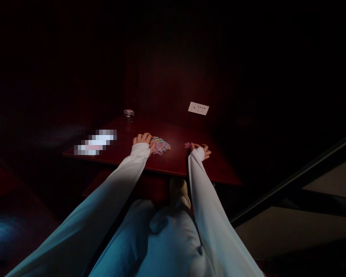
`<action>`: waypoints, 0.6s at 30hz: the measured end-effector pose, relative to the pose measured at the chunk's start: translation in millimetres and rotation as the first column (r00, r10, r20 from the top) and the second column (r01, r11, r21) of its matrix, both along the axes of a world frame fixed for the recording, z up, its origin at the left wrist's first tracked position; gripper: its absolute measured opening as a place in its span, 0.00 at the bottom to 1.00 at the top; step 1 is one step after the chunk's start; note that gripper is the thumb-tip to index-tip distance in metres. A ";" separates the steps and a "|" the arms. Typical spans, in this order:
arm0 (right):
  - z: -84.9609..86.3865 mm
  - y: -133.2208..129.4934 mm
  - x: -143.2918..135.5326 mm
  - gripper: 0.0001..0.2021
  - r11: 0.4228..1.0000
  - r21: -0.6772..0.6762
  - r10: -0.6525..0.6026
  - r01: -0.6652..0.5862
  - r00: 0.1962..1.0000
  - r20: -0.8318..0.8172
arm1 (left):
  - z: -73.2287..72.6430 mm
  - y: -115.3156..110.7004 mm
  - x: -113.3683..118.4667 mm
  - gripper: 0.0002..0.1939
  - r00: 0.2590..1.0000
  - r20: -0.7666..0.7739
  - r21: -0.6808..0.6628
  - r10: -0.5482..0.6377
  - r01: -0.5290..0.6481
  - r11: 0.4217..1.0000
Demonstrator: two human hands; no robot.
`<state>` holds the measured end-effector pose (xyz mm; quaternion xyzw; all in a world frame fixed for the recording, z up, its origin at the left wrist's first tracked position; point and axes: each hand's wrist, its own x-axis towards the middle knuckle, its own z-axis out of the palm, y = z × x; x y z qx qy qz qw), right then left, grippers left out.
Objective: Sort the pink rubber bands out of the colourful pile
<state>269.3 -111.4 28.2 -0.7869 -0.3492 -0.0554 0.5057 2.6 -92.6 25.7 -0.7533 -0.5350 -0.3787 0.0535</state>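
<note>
A pile of small multicoloured pieces lies on the dark red table. My left hand rests at the pile's left edge, its fingers curved and apart, touching the pieces; nothing is plainly held. To the right, a much smaller cluster of pink pieces lies beside the fingertips of my right hand. Thumb and index finger of that hand come together at the cluster, while the other fingers spread to the right. Whatever is between those fingertips is too small to make out.
Toward the back left stands a clear jar with a lid. A bright, pixelated object lies on the table's left side. A white socket panel is on the back wall. The table's front edge runs above my legs.
</note>
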 end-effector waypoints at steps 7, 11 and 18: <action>-6.2 0.9 1.2 0.12 1.000 -0.010 -0.006 0.006 1.000 0.008 | -1.3 1.8 -0.6 0.12 1.000 0.028 -0.021 -0.011 0.011 1.000; -4.6 0.2 -5.8 0.16 0.994 0.046 -0.103 0.101 0.994 0.030 | 0.9 3.7 -1.7 0.14 0.997 0.052 -0.093 0.059 -0.054 0.994; 11.3 -9.6 -24.0 0.22 0.996 0.068 -0.062 0.051 0.983 0.172 | -4.1 9.7 -5.4 0.17 0.967 0.157 -0.164 0.199 -0.173 0.971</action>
